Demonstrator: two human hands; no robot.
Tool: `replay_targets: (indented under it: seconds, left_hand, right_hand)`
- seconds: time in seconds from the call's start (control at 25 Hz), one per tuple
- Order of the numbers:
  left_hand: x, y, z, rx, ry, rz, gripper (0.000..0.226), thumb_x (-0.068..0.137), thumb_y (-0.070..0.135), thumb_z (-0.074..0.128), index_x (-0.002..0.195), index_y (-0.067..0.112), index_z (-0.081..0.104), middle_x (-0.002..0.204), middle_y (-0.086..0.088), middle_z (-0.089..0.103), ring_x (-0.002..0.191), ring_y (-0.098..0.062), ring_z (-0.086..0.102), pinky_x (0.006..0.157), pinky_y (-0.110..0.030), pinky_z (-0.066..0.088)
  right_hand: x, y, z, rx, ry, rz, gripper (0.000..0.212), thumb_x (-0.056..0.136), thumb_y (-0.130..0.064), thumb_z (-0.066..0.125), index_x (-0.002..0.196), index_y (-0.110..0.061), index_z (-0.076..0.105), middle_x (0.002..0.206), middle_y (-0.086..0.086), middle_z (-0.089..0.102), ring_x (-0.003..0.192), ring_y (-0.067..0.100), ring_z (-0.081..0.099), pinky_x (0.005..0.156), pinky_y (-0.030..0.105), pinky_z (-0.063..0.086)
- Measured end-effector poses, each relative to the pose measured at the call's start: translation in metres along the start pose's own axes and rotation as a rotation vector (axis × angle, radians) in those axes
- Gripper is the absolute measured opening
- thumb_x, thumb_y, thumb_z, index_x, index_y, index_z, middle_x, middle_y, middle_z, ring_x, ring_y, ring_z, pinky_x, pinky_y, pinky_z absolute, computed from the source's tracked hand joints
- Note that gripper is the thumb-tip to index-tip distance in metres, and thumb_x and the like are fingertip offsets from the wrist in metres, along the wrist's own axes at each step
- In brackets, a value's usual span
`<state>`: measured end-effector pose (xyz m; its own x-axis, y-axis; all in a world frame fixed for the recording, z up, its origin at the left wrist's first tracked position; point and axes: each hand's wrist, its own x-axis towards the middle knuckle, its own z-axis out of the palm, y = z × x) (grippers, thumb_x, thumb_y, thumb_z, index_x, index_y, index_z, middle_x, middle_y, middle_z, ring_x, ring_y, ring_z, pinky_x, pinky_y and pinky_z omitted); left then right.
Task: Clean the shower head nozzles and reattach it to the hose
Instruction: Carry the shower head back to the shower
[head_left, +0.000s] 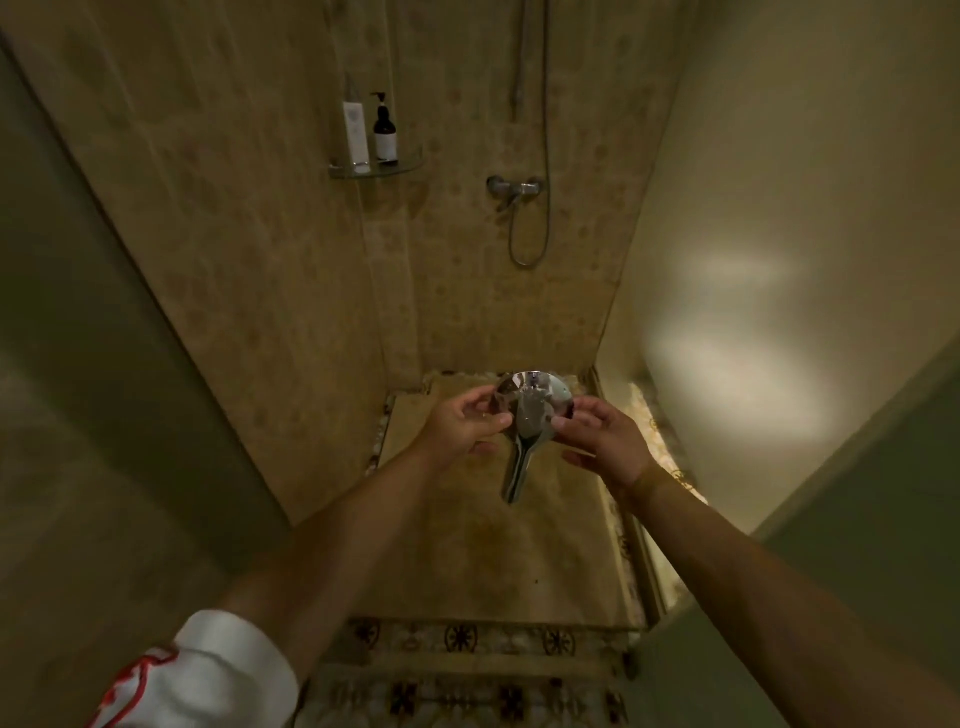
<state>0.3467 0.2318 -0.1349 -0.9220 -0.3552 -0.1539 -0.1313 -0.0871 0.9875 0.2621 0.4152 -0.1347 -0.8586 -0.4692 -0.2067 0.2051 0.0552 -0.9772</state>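
Out in front of the wall mixer tap (515, 188), my left hand (462, 428) and right hand (605, 434) pinch the shower head (532, 410) by its rim, chrome back up, so I should turn its nozzles toward me before rubbing.

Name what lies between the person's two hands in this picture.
In the head view, the chrome shower head lies between the left hand and the right hand. Both hold its round disc by the edges, with the handle pointing down towards the person.
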Motion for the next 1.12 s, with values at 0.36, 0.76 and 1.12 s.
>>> replay_targets:
  seconds: [0.36,0.76,1.12]
  left_hand:
    - [0.186,0.039,-0.001,0.054,0.011,0.038,0.045,0.083,0.001,0.068,0.125,0.014,0.057,0.109,-0.003,0.062,0.092,-0.017,0.061,0.078,-0.037,0.052]
    - [0.371,0.120,0.037,-0.022,0.082,-0.008,0.048,0.082,0.002,0.069,0.127,0.015,0.056,0.100,0.005,0.064,0.082,-0.011,0.065,0.072,-0.030,0.054]
    - [0.486,0.164,0.021,0.000,0.052,0.043,0.041,0.080,0.003,0.071,0.116,0.022,0.064,0.097,0.005,0.066,0.083,-0.012,0.067,0.075,-0.033,0.057]
  right_hand:
    - [0.191,-0.045,-0.022,-0.023,-0.036,-0.048,0.023,0.084,-0.012,0.073,0.104,-0.017,0.065,0.112,0.010,0.072,0.103,0.027,0.068,0.081,0.040,0.053]
    - [0.377,-0.140,-0.074,-0.001,-0.069,-0.036,0.033,0.083,-0.013,0.073,0.114,-0.010,0.063,0.112,0.007,0.072,0.095,0.024,0.067,0.087,0.043,0.051]
    - [0.483,-0.196,-0.073,0.012,-0.067,-0.071,0.029,0.085,-0.010,0.071,0.113,-0.008,0.063,0.106,0.006,0.070,0.089,0.018,0.065,0.078,0.034,0.050]
